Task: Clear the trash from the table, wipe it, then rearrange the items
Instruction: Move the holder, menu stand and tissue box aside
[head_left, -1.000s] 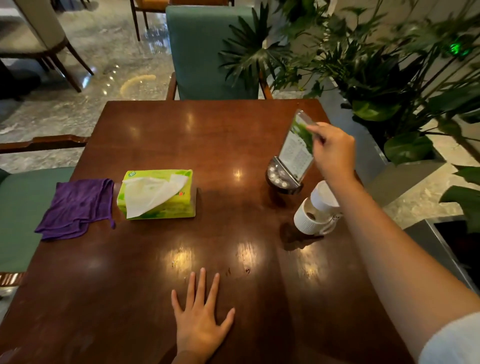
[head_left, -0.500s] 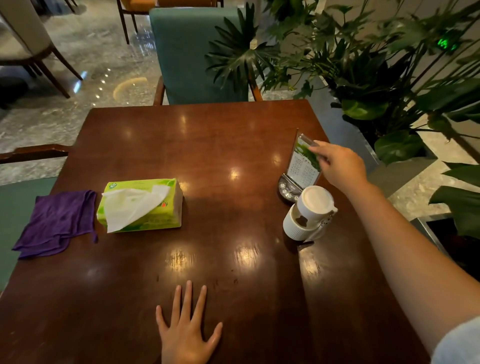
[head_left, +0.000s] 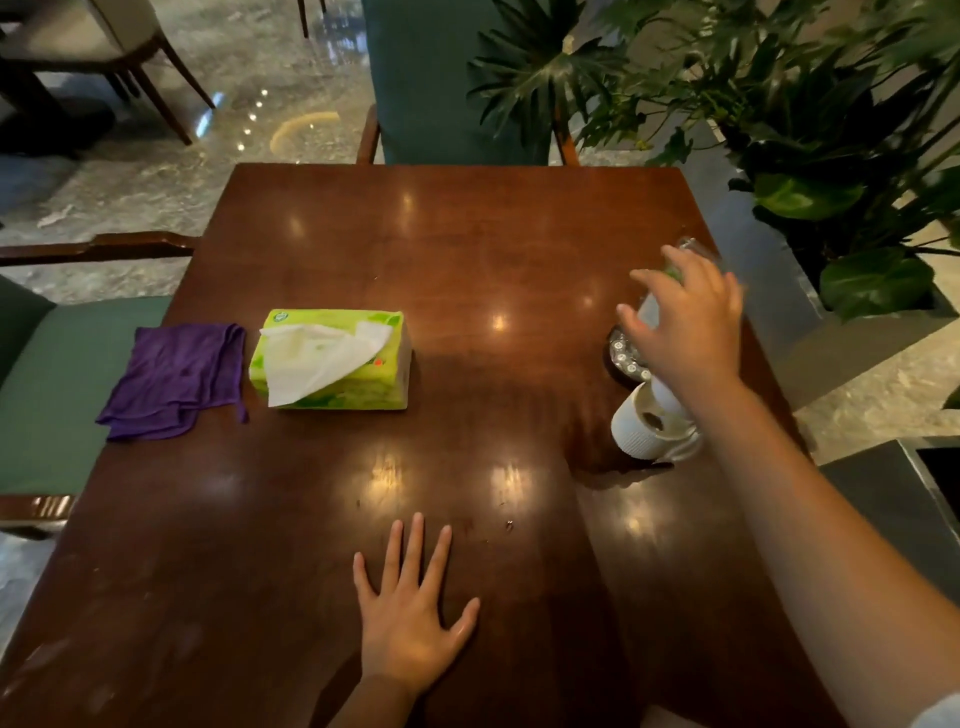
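Observation:
My left hand lies flat on the dark wooden table, fingers spread, near the front edge. My right hand hovers at the right side in front of a clear menu card stand. Its fingers are spread and loose and hide most of the card; only the round base and the top edge show. A white ribbed cup stands just in front of the stand, under my right wrist. A green tissue box with a tissue sticking out sits left of centre, and a purple cloth lies at the left edge.
A green chair stands at the far side and a green seat at the left. Leafy plants in a grey planter crowd the table's right edge. A few small crumbs lie near my left hand.
My right hand pinched the top of the card stand and brought it down toward the table's right edge; now its fingers are spread over it. My left hand stayed flat.

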